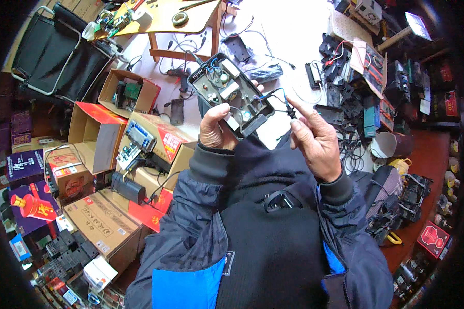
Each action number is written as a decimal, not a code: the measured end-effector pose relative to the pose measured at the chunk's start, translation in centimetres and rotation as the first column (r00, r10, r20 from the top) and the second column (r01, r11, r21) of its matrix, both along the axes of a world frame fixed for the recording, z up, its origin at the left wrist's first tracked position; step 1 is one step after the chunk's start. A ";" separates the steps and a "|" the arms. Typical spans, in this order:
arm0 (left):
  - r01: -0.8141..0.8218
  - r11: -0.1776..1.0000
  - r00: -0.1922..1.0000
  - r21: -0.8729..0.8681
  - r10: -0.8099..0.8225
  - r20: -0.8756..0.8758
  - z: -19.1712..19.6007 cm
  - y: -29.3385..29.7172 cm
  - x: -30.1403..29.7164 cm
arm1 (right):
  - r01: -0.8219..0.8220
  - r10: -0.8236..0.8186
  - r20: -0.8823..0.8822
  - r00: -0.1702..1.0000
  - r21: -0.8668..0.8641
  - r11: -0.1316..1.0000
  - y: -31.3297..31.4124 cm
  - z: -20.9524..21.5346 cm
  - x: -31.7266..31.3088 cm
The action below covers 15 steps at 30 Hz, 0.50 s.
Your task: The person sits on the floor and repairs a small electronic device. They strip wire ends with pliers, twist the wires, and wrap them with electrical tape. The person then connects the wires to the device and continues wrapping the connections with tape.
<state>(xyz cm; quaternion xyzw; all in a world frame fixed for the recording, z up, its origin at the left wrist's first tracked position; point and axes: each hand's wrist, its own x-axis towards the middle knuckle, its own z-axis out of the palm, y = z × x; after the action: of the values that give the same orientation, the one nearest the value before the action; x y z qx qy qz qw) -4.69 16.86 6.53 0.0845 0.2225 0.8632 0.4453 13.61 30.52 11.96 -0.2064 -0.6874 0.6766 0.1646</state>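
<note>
My left hand (215, 130) is closed around an opened black power-supply case (257, 122), its thumb over the near edge and fingertips showing at the far side. Inside the case lies a circuit board (210, 88) with round and boxy parts. Blue wires and a black cable with a ribbed sleeve (196, 72) come out of its upper left end. My right hand (317, 143) is to the right of the case, pinching a black cable end with a ribbed sleeve (291, 112) between thumb and forefinger. Thin blue and black wires (273, 96) run between that cable end and the case.
Cardboard boxes (105, 219) stack up on the left, one bearing a circuit board with blue parts (139, 138). A wooden table (162, 23) with a tape roll (180, 19) stands ahead. Tangled cables (349, 149) and black casings lie at right. A black folding chair (51, 56) stands far left.
</note>
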 end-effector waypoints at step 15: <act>0.088 0.995 0.978 0.047 -0.095 0.183 -5.1 -0.6 -1.0 | -0.079 0.046 0.252 0.967 0.122 0.989 0.6 0.0 -0.4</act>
<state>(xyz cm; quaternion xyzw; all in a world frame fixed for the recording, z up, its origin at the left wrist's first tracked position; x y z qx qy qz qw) -5.69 16.25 1.43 0.0226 0.1591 0.8500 0.5017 13.18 31.15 11.95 -0.2564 -0.7516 0.6038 0.0692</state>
